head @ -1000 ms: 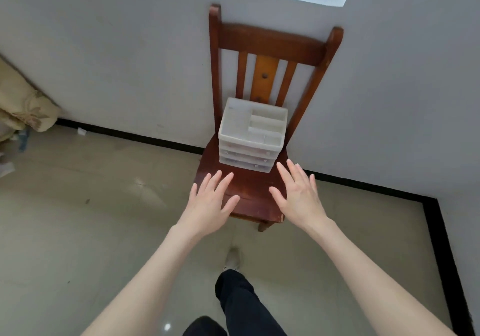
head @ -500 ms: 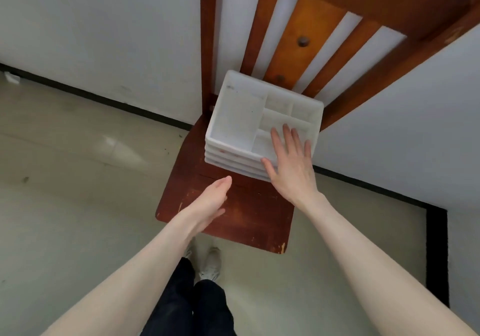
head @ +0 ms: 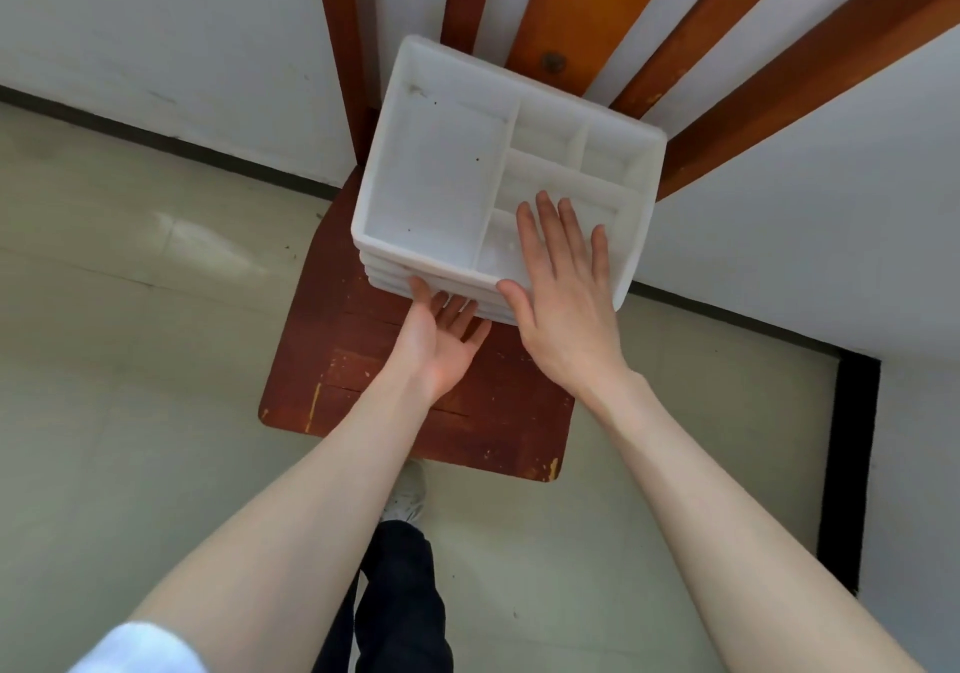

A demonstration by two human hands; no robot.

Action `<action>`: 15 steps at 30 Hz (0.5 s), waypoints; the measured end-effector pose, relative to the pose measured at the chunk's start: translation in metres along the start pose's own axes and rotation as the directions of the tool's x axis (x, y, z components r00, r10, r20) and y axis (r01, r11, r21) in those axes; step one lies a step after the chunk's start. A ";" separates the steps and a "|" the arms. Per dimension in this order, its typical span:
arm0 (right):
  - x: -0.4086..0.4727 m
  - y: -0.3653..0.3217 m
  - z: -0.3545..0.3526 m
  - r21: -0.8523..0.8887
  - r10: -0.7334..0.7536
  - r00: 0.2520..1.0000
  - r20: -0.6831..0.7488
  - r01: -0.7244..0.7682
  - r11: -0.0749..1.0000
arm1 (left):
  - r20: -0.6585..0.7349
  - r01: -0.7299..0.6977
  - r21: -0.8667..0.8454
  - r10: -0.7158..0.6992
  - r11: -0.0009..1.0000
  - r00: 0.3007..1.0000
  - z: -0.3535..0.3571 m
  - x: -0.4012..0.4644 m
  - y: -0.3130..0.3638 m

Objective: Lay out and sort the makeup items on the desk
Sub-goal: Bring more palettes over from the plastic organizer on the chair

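Observation:
A white plastic organizer (head: pixel 441 173) with several empty top compartments and drawers below stands on the seat of a wooden chair (head: pixel 363 391), against the chair's back. My right hand (head: pixel 563 287) lies flat, fingers spread, over the organizer's near right compartments and front rim. My left hand (head: pixel 441 337) is palm-up with its fingertips at the lower front edge of the organizer, where the drawers are. Neither hand has closed around it. No makeup items are in view.
The chair stands against a white wall (head: pixel 156 22) with a black skirting strip. Pale tiled floor (head: pixel 130 360) surrounds it. My dark-trousered legs (head: pixel 400 605) and a shoe (head: pixel 408 495) are just before the chair's front edge.
I have come closer to the chair. My left hand moved forward to the organizer's lower front edge, turning palm-up. My right hand stays flat on the organizer's near right part.

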State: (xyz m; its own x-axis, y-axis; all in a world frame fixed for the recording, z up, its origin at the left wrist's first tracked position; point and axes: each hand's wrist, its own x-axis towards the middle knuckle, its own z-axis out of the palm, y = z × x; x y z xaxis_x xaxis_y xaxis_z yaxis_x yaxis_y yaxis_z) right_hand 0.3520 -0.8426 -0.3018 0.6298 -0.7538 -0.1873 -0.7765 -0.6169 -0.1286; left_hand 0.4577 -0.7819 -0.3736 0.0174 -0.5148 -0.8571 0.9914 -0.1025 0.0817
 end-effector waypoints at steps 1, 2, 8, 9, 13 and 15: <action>0.000 0.000 0.001 -0.008 -0.003 1.000 -0.007 0.003 1.000 | 0.004 -0.004 0.013 0.004 1.000 1.000 -0.002 -0.001 0.001; 0.000 0.001 0.002 -0.016 -0.006 1.000 -0.014 0.006 1.000 | 0.009 -0.006 0.020 0.005 1.000 1.000 -0.005 -0.003 0.002; -0.001 0.002 0.003 -0.027 -0.018 0.999 -0.038 0.017 0.999 | -0.034 0.002 0.078 0.001 0.997 0.999 -0.036 -0.026 -0.011; 0.000 0.002 0.003 -0.025 -0.020 0.999 -0.041 0.019 1.000 | -0.050 0.004 0.079 0.000 0.997 0.999 -0.042 -0.030 -0.015; -0.001 0.003 0.003 -0.048 -0.020 0.999 -0.036 0.019 0.999 | -0.110 0.011 0.091 -0.001 0.996 0.994 -0.066 -0.046 -0.029; -0.001 0.003 0.004 -0.062 -0.018 0.999 -0.033 0.016 0.998 | -0.126 0.012 0.090 0.000 0.996 0.992 -0.075 -0.053 -0.036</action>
State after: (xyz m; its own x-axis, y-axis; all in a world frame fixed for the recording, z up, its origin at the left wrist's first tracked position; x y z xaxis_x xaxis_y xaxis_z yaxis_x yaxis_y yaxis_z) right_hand 0.3490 -0.8422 -0.3058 0.6437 -0.7498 -0.1529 -0.7639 -0.6414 -0.0707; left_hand 0.4312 -0.6875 -0.3692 0.0334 -0.4034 -0.9144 0.9758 -0.1848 0.1172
